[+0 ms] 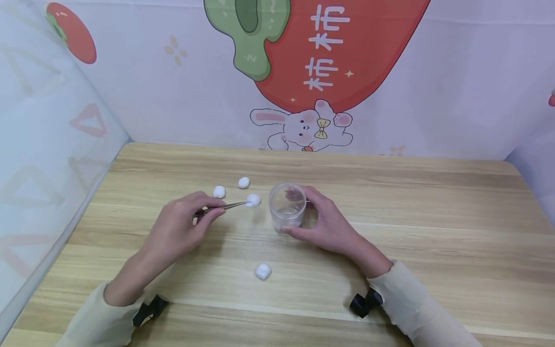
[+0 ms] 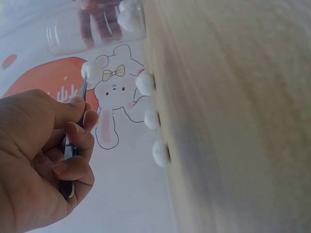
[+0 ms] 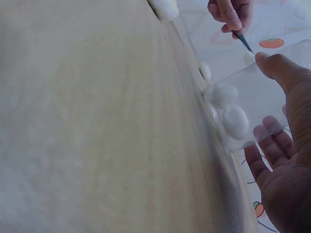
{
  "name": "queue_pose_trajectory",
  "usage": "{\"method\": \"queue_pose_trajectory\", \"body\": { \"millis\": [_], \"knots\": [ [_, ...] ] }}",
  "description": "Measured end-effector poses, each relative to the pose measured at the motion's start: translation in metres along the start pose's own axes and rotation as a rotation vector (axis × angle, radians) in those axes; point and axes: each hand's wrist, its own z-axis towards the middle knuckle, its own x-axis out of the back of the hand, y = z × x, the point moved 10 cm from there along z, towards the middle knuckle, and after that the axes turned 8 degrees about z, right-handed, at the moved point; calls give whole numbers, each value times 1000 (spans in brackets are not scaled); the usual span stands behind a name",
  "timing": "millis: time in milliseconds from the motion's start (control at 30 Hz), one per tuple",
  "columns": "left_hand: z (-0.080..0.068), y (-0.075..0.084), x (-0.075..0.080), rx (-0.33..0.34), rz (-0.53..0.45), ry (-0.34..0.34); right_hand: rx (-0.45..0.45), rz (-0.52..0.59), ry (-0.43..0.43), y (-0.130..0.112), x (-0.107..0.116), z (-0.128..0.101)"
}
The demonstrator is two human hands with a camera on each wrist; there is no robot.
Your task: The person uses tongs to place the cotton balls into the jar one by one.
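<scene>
Left hand: the left hand point(image 1: 182, 224) pinches metal tweezers point(image 1: 223, 206) between thumb and fingers, tips pointing to 3 o'clock.
Tweezer tips: clamped on a cotton ball point(image 1: 253, 200), held just above the table, just beside the jar at its 9 o'clock.
Right hand: the right hand point(image 1: 327, 221) wraps thumb and fingers around a clear plastic jar point(image 1: 287, 206), standing upright at the table's middle.
Loose balls: two point(image 1: 219, 192) point(image 1: 244, 182) at 11 o'clock of the jar, one point(image 1: 263, 271) at 6 o'clock.
Surface: wooden table point(image 1: 433, 231).
</scene>
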Motion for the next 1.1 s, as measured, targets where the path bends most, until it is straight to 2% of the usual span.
{"method": "queue_pose_trajectory", "body": {
  "millis": [167, 367, 833, 1100],
  "knots": [
    [1, 7, 11, -15, -34, 52, 1, 7, 2, -2, 0, 0],
    [2, 15, 18, -35, -56, 83, -1, 7, 0, -3, 0, -2],
    [10, 31, 34, -73, -112, 135, 18, 4, 2, -2, 0, 0],
    [13, 38, 34, -85, -127, 131, -2, -6, 0, 0, 0, 0]
  ]
}}
